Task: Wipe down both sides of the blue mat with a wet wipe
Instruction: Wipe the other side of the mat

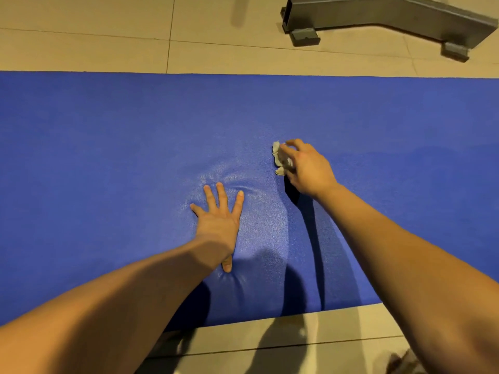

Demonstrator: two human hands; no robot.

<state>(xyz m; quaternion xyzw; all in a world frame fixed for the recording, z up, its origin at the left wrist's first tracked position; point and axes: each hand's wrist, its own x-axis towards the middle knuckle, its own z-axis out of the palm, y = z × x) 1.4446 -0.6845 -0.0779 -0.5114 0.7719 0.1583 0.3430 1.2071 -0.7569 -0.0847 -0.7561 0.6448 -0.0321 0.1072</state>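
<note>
1. Stretching across the tiled floor point(81, 47) from one side of the view to the other, the blue mat point(108, 136) lies flat. Its surface is finely pebbled foam with a soft sheen near the middle.
2. The left hand point(218, 222) presses palm-down on the mat near its middle, fingers straight and spread, holding nothing. The foam dimples and wrinkles around the fingertips and thumb.
3. The right hand point(307, 171) is to the right and nearer the mat's far edge. Its fingers curl round a crumpled wet wipe point(278, 157), a whitish-grey wad down at the mat's surface.
4. The floor is smooth beige tile with thin dark grout lines, showing beyond the mat's far edge and in front of its near edge.
5. A grey metal frame point(391, 14) of square tube stands on the floor beyond the far edge, toward the right and apart from the mat, on dark block feet point(305, 37).
6. Bare forearms point(135, 292) reach in over the mat's near edge and throw dark shadows on the foam and the near strip of tile.
7. A blurred brownish thing at the lower right corner of the view cannot be made out.
</note>
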